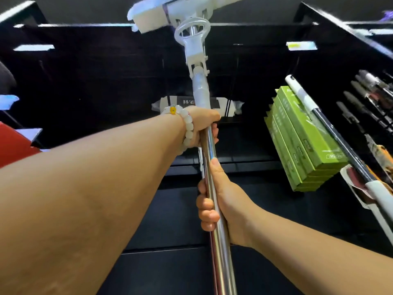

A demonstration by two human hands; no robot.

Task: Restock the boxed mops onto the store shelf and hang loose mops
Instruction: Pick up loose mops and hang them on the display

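Observation:
A loose mop with a shiny steel pole (214,188) stands nearly upright in front of me, its white sponge head (170,11) raised at the top of the view. My left hand (202,126), with a white bead bracelet on the wrist, grips the pole high up. My right hand (219,199) grips the same pole lower down, thumb pointing up along it. Several green mop boxes (302,141) stand stacked on the black shelf at the right. A wrapped mop head refill (191,105) lies behind my left hand.
Black store shelving (106,81) fills the background, with price tags (302,46) on its rails. Another mop with a black-and-white pole (331,135) leans across the green boxes. Several dark-handled tools (365,99) hang at the far right. A red item (12,143) sits at the left edge.

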